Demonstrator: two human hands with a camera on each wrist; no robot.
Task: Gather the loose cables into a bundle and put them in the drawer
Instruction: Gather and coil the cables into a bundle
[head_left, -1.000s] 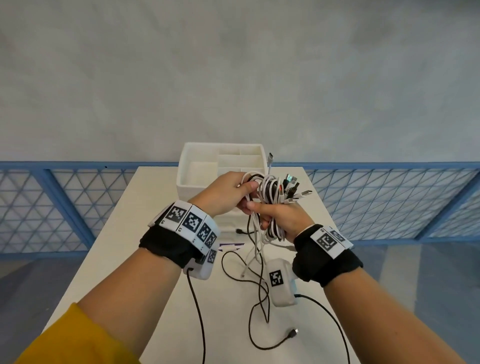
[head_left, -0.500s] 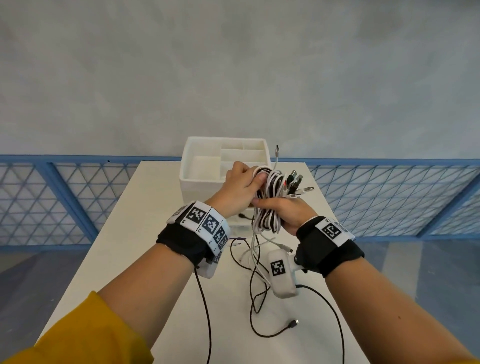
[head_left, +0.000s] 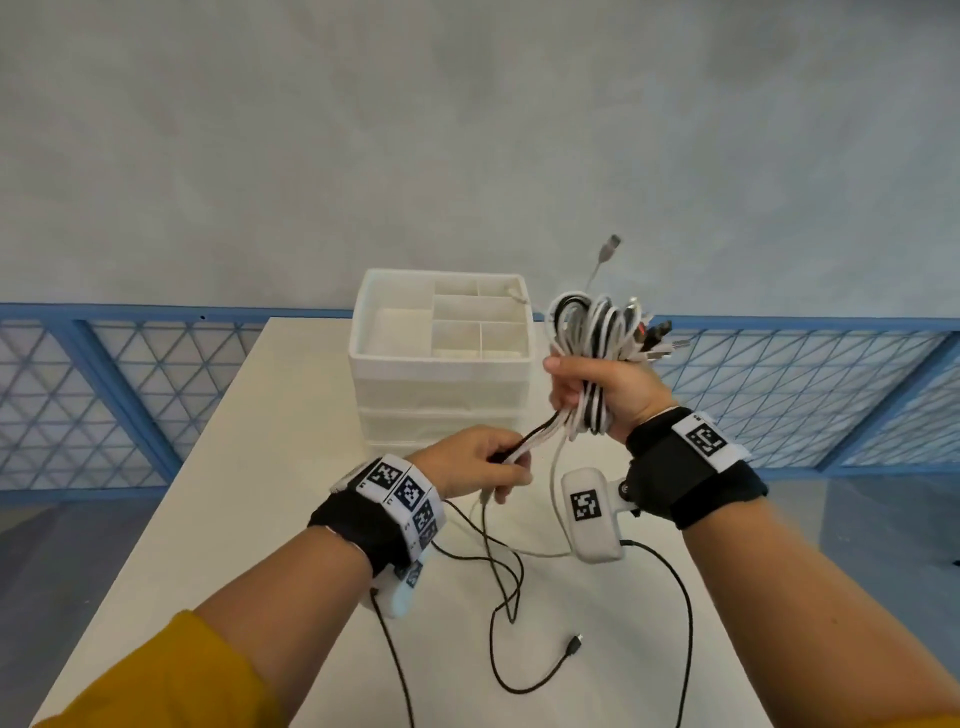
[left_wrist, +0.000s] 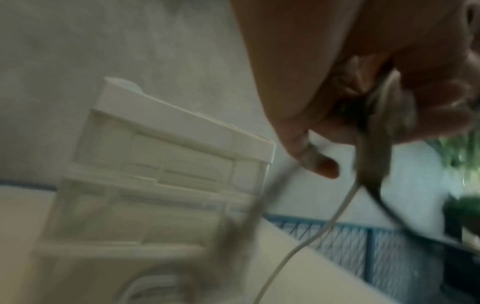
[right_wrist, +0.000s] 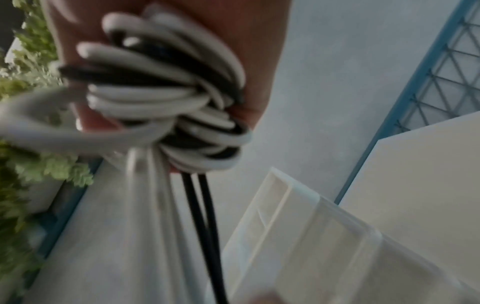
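Observation:
A looped bundle of black and white cables is raised to the right of the white drawer unit, and my right hand grips it round the middle. Plug ends stick out at its top right. Several strands run down and left from the bundle into my left hand, which pinches them just in front of the drawer unit. Below that hand, loose black cable tails and one white tail hang onto the table.
The drawer unit stands at the far middle of the white table; its top tray has open compartments. A blue mesh railing runs behind the table. Black leads from the wrist cameras trail over the near tabletop.
My right hand has lifted the bundle up and to the right. My left hand has left the bundle and dropped toward me, now pinching the trailing strands.

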